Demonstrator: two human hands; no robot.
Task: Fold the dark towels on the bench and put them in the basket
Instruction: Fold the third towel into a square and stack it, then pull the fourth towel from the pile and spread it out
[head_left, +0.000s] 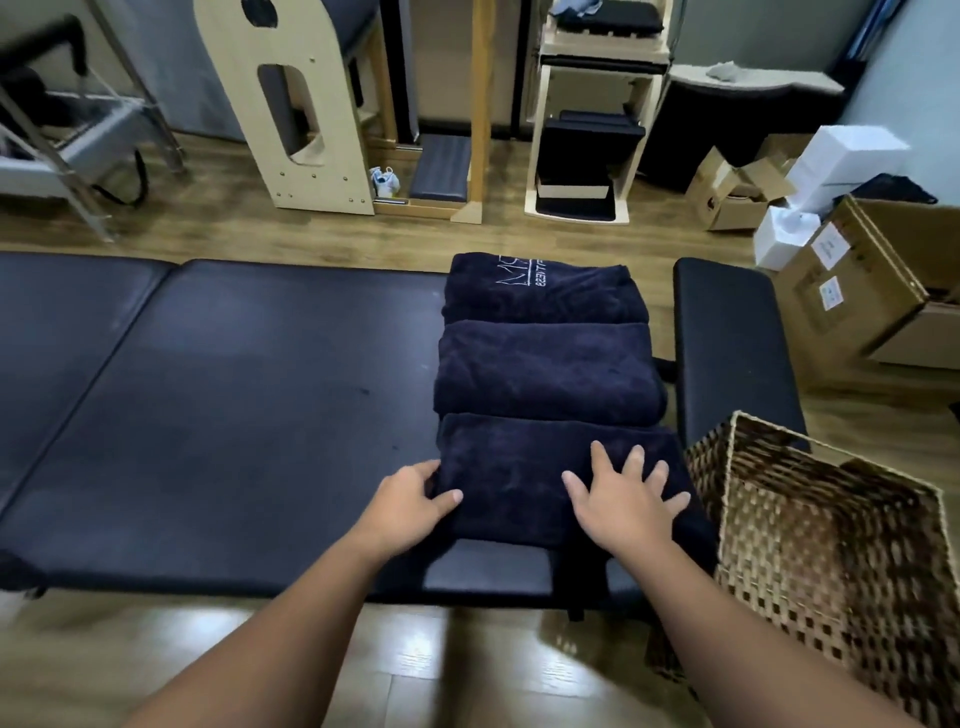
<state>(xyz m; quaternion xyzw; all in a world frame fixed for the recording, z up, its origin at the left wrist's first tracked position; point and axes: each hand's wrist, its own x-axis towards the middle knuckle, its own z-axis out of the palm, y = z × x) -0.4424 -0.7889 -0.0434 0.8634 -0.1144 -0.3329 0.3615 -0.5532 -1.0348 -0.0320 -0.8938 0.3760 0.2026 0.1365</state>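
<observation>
Three folded dark navy towels lie in a row on the black padded bench (218, 395). The far towel (545, 296) shows white lettering, the middle towel (545, 371) sits behind the near towel (519, 467). My left hand (410, 499) grips the near towel's left edge, thumb on top and fingers tucked under. My right hand (626, 501) lies flat on its right part, fingers spread. A brown woven basket (831, 525) stands on the floor just right of the bench end, its inside showing no towels.
A separate black pad (732, 353) sits to the right of the towels, behind the basket. Cardboard boxes (852, 280) and white boxes (836, 161) are stacked at the right. Wooden exercise equipment (296, 104) stands across the wood floor beyond the bench.
</observation>
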